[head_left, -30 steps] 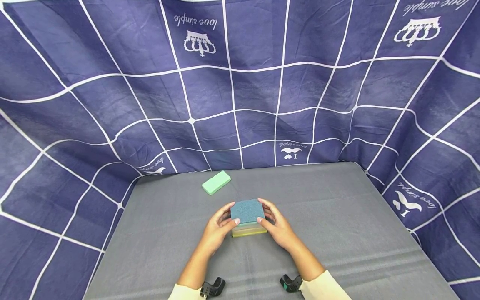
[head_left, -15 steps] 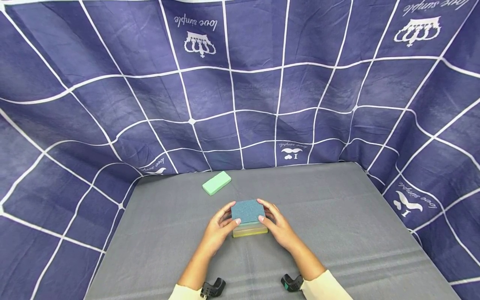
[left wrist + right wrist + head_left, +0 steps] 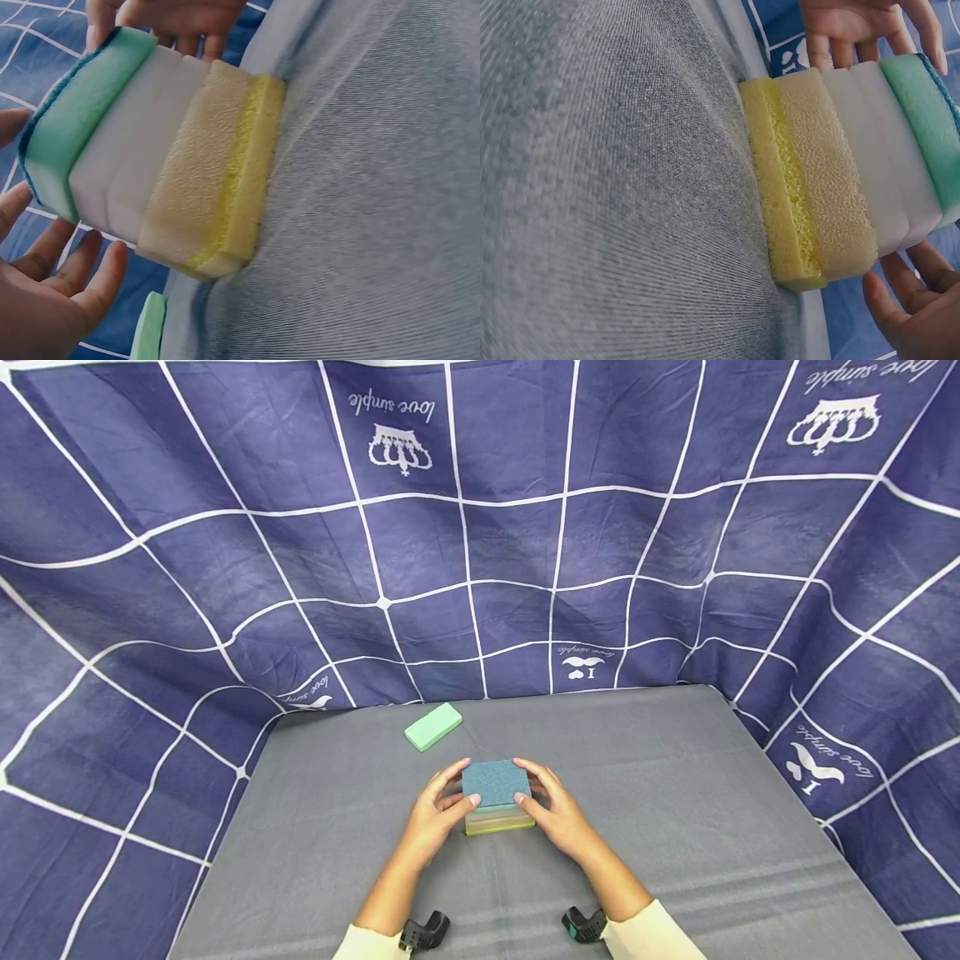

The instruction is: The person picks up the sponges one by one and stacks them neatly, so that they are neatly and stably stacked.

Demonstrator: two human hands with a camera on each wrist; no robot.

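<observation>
A stack of sponges stands on the grey cloth, topped by a green sponge [image 3: 90,127] with a dark blue scouring face [image 3: 495,782] upward. Beneath it come two white sponges [image 3: 877,154], a beige one [image 3: 829,176] and a yellow one [image 3: 769,184] at the bottom. My left hand [image 3: 431,817] stands at the stack's left side, thumb and index fingertips right at the top sponge's corners, other fingers spread lower down. On the right side my right hand [image 3: 561,818] mirrors it, thumb and index at the top edge, lower fingers beside the white sponges.
A pale green block [image 3: 433,727] lies behind the stack, to its left. Grey cloth [image 3: 645,777] covers the table. A blue curtain [image 3: 510,543] with white grid lines rises at the back and both sides. Each wrist wears a black camera mount [image 3: 425,931].
The left thumb and fingers have shifted very slightly at the top sponge's edge. The stack, the right hand and the pale green block stay nearly where they were.
</observation>
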